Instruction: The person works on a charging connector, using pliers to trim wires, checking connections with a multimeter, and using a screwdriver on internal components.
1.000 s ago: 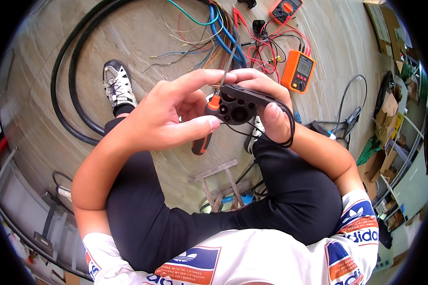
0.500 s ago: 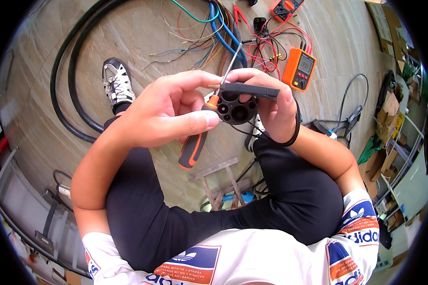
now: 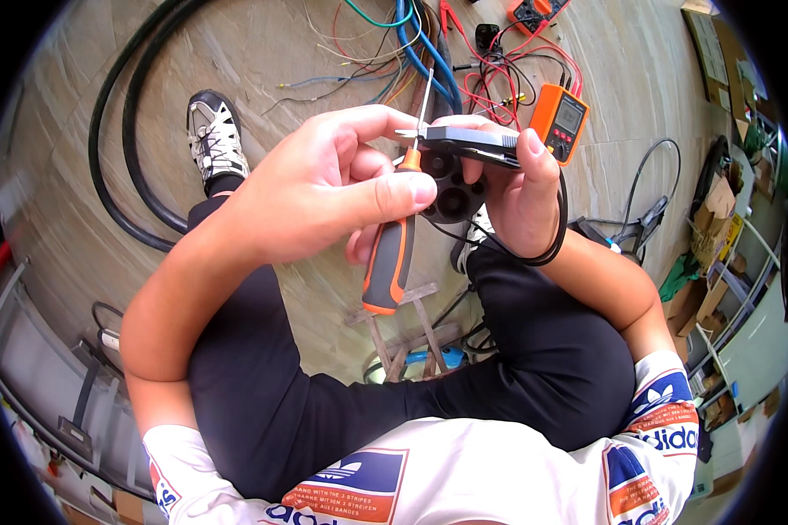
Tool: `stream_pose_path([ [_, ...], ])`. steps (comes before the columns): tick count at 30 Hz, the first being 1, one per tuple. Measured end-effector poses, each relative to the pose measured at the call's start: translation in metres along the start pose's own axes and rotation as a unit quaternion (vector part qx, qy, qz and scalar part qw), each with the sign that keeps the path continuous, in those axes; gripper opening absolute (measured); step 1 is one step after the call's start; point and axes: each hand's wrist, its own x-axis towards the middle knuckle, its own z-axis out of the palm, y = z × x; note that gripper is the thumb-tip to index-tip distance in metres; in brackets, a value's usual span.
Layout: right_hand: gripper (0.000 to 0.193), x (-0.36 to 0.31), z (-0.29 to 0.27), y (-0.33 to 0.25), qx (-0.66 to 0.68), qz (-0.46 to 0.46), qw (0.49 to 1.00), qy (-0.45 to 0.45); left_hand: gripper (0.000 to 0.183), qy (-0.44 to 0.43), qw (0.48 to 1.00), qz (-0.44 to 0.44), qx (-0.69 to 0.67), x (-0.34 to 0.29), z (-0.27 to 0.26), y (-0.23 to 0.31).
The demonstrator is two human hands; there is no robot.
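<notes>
My left hand (image 3: 324, 188) is closed around a screwdriver (image 3: 388, 262) with a grey and orange handle. The handle points down toward my lap and the thin metal shaft rises past my fingertips. In my right hand (image 3: 527, 197) is a round black connector (image 3: 453, 201) with several round holes in its face. A flat black piece (image 3: 468, 138) lies across the connector's top, under my right thumb. Its left end meets the screwdriver shaft and my left index finger, where a small pointed bit shows. A black cord (image 3: 553, 245) loops around my right wrist.
On the floor ahead lie a thick black cable (image 3: 118, 114), a blue cable (image 3: 442, 74) with loose coloured wires, and red and black test leads (image 3: 490, 70). An orange meter (image 3: 564, 122) stands beside them. A wooden stool (image 3: 398, 328) is between my legs; cardboard boxes (image 3: 718, 210) line the right.
Both hands have shifted slightly right with what they hold. The screwdriver handle has swung right and stands more upright. The flat black piece has tilted, showing more of its edge.
</notes>
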Motion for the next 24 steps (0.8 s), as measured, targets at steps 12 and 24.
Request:
stream_pose_path([
  [12,0.068,0.003,-0.001,-0.001,-0.028,-0.007,1.000,-0.006,0.061,0.051,0.997,0.010,0.053,-0.001,0.006,-0.003],
  [24,0.073,0.007,-0.005,0.007,-0.058,-0.042,0.997,-0.019,0.063,0.054,0.998,0.017,0.042,0.003,0.005,-0.007],
])
